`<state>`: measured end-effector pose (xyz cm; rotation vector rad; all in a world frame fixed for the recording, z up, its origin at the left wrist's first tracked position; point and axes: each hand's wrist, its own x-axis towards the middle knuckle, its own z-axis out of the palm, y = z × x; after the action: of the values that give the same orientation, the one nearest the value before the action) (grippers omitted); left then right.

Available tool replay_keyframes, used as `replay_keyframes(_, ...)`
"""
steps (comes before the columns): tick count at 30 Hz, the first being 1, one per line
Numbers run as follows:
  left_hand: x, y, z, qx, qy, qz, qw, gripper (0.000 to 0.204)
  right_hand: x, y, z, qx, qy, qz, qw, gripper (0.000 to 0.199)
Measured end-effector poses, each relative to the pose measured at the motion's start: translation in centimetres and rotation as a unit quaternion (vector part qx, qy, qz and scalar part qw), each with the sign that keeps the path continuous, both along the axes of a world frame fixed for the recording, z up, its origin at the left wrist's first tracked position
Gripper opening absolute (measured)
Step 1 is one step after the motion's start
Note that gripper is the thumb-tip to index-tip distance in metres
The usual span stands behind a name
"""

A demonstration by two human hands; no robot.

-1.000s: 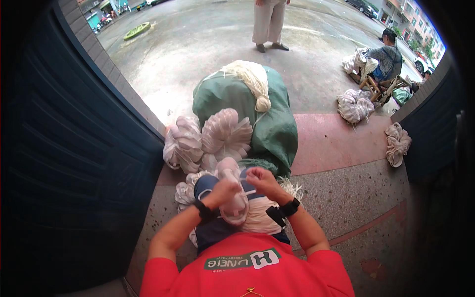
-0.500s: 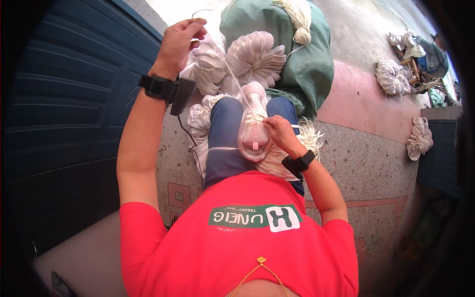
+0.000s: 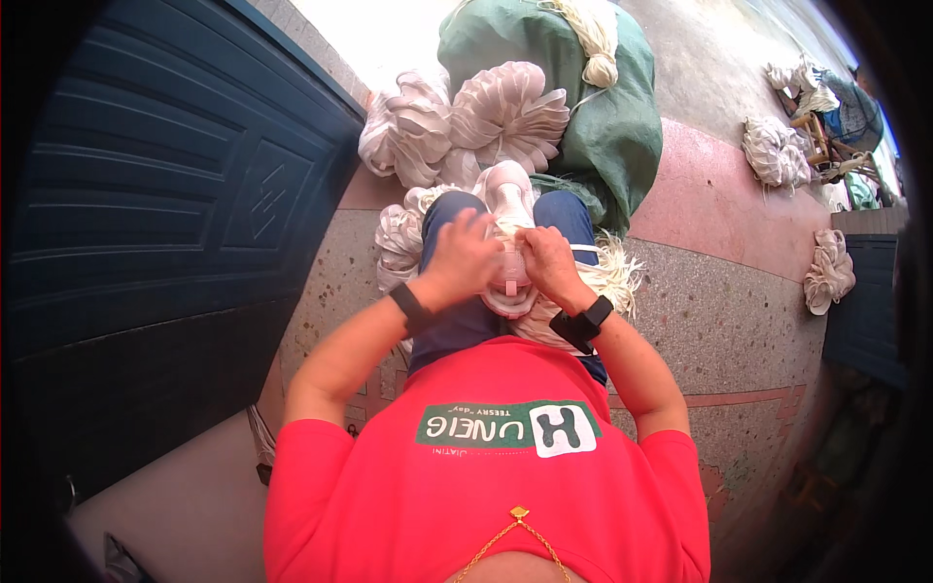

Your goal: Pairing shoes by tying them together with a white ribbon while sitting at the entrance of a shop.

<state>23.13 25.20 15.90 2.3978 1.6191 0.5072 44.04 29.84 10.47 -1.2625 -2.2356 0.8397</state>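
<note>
A pale pinkish-white bundle (image 3: 508,216) of folded, plastic-like pieces lies on my lap, between my blue-trousered knees. My left hand (image 3: 465,257) and my right hand (image 3: 546,262) both close on its near end, fingers pinching it from either side. Each wrist has a black band. White fibre strands (image 3: 610,277) spill over my right thigh under the right hand. Fan-shaped bundles of the same pale material (image 3: 505,115) are heaped just beyond my knees.
A large green sack (image 3: 622,126) topped with white cord lies ahead on the pavement. A dark blue shutter (image 3: 146,233) runs along my left. More pale bundles (image 3: 829,272) lie to the right, near another seated person (image 3: 846,107).
My left hand has come down from the fan-shaped bundles ahead and now grips the bundle on my lap together with the right hand. The view has tilted slightly.
</note>
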Motion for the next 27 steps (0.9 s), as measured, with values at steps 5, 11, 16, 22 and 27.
replay_keyframes(5,1.1,-2.0,-0.9,0.078,0.145,0.019,0.986,0.018,-0.5,0.4,0.4,-0.019,0.019,-0.016,1.000,0.028)
replay_keyframes(11,1.6,-1.2,-2.4,-0.035,0.000,0.055,0.998,0.020,-0.3,0.4,0.8,-0.059,0.052,-0.012,0.997,0.033)
replay_keyframes(16,1.1,0.3,-2.4,-0.027,-0.034,0.035,0.998,0.015,-0.7,0.6,1.2,-0.075,0.072,0.006,0.995,0.038)
replay_keyframes(22,-15.7,-0.4,1.6,0.082,0.107,0.190,0.972,0.012,-1.2,2.3,2.6,-0.166,0.089,0.022,0.982,0.046)
replay_keyframes(27,-32.3,-9.0,2.1,-0.242,0.271,0.441,0.821,0.024,4.3,5.9,5.7,-0.410,0.463,0.013,0.785,0.050)
